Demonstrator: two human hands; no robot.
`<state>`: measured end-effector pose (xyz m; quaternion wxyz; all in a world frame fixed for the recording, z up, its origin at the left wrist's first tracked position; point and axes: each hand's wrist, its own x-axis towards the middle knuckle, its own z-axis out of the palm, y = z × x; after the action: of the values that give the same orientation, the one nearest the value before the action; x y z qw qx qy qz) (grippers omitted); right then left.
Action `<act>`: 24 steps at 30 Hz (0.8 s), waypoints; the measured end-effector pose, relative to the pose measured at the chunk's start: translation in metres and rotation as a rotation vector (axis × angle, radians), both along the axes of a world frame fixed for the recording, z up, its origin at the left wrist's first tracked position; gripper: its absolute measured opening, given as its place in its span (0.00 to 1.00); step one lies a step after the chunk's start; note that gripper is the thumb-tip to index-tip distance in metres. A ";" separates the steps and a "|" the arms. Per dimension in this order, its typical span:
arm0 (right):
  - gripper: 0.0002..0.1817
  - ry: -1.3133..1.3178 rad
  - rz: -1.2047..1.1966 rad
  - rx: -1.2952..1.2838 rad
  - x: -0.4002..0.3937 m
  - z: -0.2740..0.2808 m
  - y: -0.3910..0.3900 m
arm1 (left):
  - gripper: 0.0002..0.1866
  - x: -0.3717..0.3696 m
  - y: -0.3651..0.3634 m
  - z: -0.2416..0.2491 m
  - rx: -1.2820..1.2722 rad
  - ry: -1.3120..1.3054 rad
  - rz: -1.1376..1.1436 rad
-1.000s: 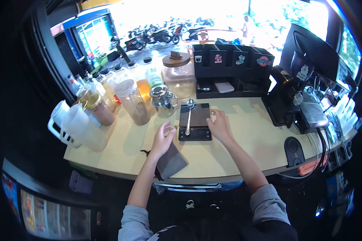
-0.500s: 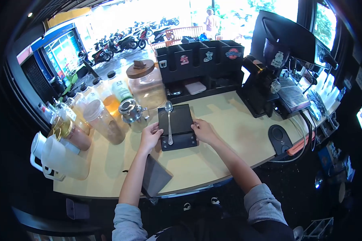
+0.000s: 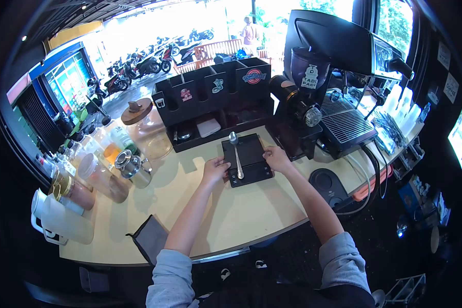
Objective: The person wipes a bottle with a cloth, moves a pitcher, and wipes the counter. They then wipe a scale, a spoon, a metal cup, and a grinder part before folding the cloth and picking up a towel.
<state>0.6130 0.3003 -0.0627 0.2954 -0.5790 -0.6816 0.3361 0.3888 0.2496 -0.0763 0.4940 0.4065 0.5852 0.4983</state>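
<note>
A flat black scale [image 3: 254, 154] is gripped at its two sides, my left hand [image 3: 216, 169] at the left edge and my right hand [image 3: 276, 158] at the right edge. The fingers of both hands are closed on it. Lengthwise on top of the scale lies a metal spoon [image 3: 237, 159], its bowl toward the far edge. Whether the scale touches the counter [image 3: 210, 226] cannot be made out. Beyond it stands a black organizer box [image 3: 200, 97] with stickers.
Left are a metal-topped pot [image 3: 131, 167], a wood-lidded jar [image 3: 151, 131], bottles and pitchers [image 3: 69, 220]. A grey cloth [image 3: 150, 238] lies at the front edge. Right stand a grinder [image 3: 305, 102], a coffee machine [image 3: 344, 123] and a black round-marked pad [image 3: 326, 187]. A person [image 3: 249, 35] is outside.
Both hands have moved the scale and spoon rightward along the counter, nearer the grinder. The camera view has turned to the right.
</note>
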 end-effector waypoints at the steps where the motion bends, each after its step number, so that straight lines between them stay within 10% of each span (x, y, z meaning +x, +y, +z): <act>1: 0.18 -0.040 -0.015 0.039 0.004 0.000 0.005 | 0.24 0.005 0.010 -0.008 -0.001 0.002 0.003; 19: 0.25 -0.666 -0.015 0.461 0.022 0.025 -0.036 | 0.24 0.059 0.030 -0.015 0.048 0.166 -0.011; 24: 0.25 -0.474 0.141 0.516 0.015 0.032 -0.045 | 0.22 0.072 0.015 -0.015 0.142 0.066 -0.077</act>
<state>0.6283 0.2549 -0.0311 0.2414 -0.4987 -0.8319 0.0289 0.4607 0.2647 -0.0912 0.4631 0.4787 0.5483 0.5057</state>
